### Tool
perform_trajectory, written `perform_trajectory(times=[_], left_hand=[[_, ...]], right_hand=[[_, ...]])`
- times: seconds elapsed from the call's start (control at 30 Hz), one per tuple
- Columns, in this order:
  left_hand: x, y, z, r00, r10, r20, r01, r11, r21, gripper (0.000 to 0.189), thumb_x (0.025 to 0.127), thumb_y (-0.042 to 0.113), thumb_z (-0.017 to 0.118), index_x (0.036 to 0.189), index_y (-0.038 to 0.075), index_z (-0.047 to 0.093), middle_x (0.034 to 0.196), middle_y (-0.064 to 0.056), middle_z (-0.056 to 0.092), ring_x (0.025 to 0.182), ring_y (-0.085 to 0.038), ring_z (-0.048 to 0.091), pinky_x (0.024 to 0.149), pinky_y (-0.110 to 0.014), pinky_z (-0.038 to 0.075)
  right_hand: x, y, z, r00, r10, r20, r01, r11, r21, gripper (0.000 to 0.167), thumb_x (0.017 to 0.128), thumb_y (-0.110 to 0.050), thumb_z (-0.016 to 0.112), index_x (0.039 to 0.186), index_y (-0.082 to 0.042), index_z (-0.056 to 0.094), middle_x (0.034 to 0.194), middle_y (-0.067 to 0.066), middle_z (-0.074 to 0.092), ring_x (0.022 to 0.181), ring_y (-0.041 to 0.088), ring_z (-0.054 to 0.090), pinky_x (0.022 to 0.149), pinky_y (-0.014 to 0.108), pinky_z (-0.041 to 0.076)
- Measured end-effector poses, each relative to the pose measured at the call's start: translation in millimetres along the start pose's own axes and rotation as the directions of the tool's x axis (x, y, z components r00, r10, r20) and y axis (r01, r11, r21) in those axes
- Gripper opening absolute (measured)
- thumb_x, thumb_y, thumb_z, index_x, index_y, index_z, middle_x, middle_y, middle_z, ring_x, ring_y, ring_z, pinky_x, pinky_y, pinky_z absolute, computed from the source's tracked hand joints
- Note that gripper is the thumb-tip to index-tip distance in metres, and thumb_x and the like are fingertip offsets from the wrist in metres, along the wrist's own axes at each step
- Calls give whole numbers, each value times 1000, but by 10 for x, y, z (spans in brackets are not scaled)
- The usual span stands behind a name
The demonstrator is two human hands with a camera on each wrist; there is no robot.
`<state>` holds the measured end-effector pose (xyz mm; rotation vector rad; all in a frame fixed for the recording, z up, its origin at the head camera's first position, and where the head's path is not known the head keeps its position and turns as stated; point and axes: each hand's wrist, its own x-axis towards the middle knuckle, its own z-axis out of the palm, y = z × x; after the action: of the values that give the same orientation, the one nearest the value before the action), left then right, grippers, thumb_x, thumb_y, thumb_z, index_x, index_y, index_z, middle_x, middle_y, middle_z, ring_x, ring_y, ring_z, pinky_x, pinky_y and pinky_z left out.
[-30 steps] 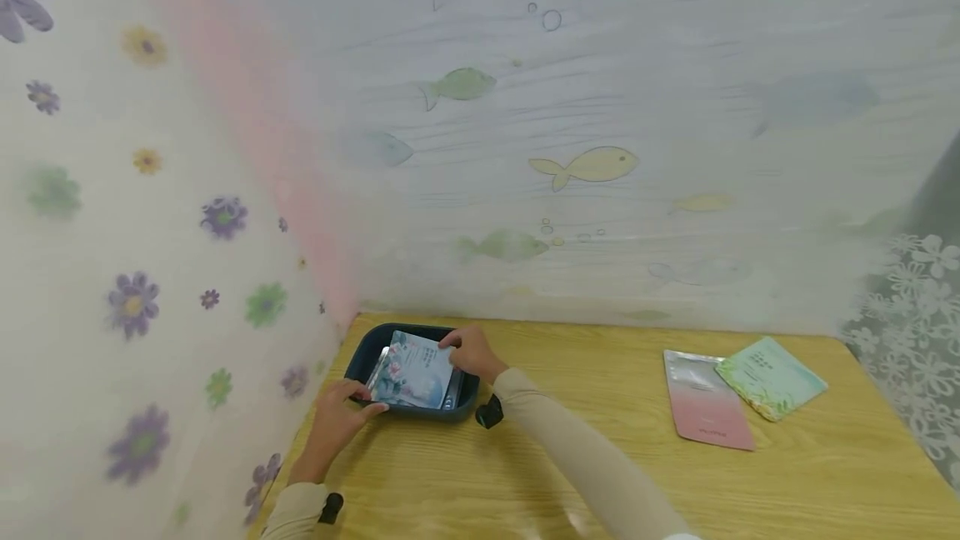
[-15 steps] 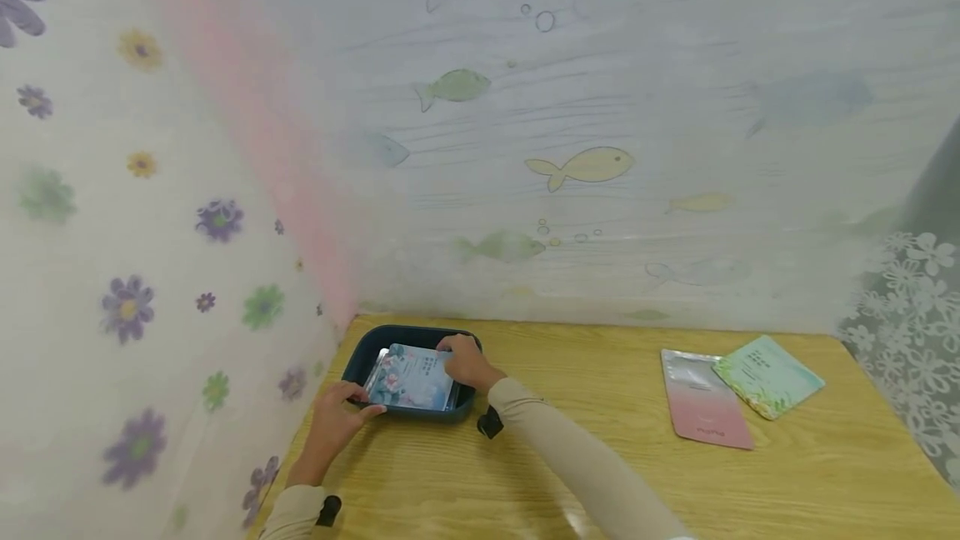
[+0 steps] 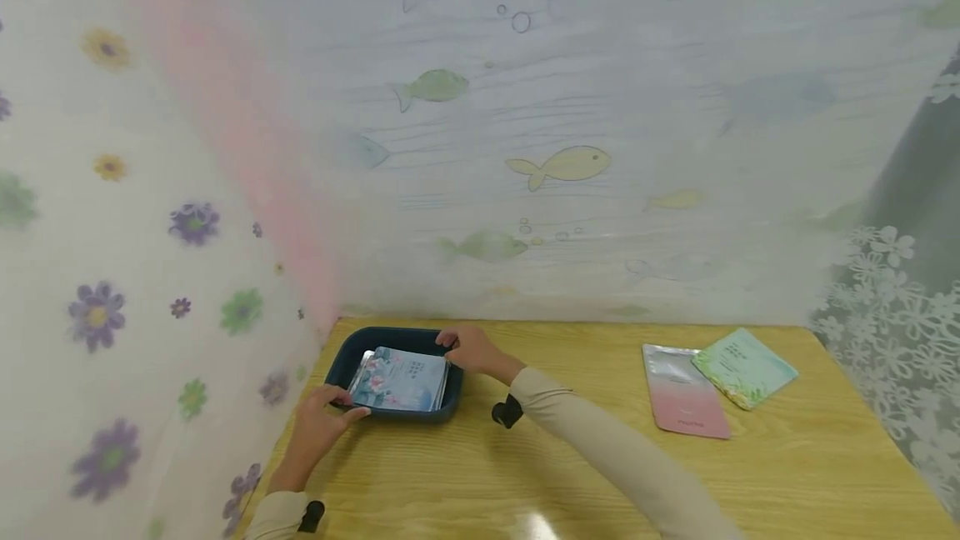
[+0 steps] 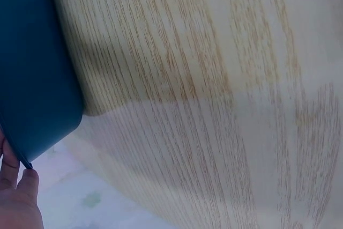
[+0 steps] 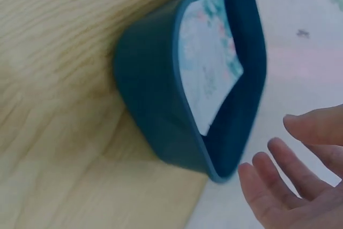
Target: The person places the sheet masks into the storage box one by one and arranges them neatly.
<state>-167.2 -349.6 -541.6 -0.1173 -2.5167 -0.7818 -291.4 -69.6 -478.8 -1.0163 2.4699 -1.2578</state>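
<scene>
A dark blue plastic basin (image 3: 414, 417) stands at the table's far left corner. Inside it lies a pale blue sachet (image 3: 405, 379) printed with pink lotus flowers, on top of other sachets whose edges peek out. My left hand (image 3: 318, 432) pinches the basin's near left rim; in the left wrist view its thumb and fingers grip the basin (image 4: 37, 73) at a corner. Beside the far right rim is my right hand (image 3: 480, 352). The right wrist view shows that right hand (image 5: 300, 186) with fingers loosely spread and nothing between them, apart from the basin.
Toward the right of the wooden table (image 3: 570, 457) lie a pink and silver pouch (image 3: 686, 398) and a green sachet (image 3: 744, 367) that overlaps its corner. A wall with painted fish (image 3: 576, 163) rises behind, and a flowered wall (image 3: 97, 317) stands on the left.
The lotus sachet has been lowered flat into the basin, and my right hand has let go of it and drawn back to the rim. My left hand keeps its grip on the basin.
</scene>
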Motion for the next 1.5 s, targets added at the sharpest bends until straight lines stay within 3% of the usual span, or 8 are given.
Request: perform_trajectory(times=[0.23,0.47,0.8,1.13,1.5], left_hand=[[1,-47,31,1000,-17,8,17,1000,6,30,61,20,90,72,16,62,74,6,56,71,-14,52,65,-36,46],[-4,-25,14,1000,-17,12,17,1000,11,29,62,20,89,72,14,63,75,4,57,71,-16,53,65,-36,47],[7,-15,8,999,-36,16,36,999,38,30,61,22,90,72,13,63,75,3,57,72,-17,53,67,-37,46],[13,-53,24,997,-66,37,64,996,66,31,62,26,89,72,13,63,76,2,57,73,-16,52,68,-38,46],[11,-37,26,996,-86,31,84,995,61,31,62,24,90,72,14,62,76,3,56,74,-16,51,68,-32,44]], right_hand=[[-263,-44,-333,999,-37,-21,38,999,34,21,86,4,59,106,4,65,102,19,64,92,28,59,79,36,49],[-567,-10,-602,999,8,-50,-7,1000,18,21,88,-2,62,108,-4,66,103,9,65,89,23,60,74,32,50],[-1051,95,-924,993,40,-110,-33,998,62,24,90,-5,61,114,-5,64,108,8,63,94,23,60,77,35,50],[-1476,207,-1213,976,99,-192,-79,991,110,24,89,-7,64,114,-6,64,109,9,63,97,25,60,78,36,51],[-1964,369,-1481,940,196,-280,-160,976,148,25,90,-10,65,114,-6,63,111,10,62,99,27,59,79,38,50]])
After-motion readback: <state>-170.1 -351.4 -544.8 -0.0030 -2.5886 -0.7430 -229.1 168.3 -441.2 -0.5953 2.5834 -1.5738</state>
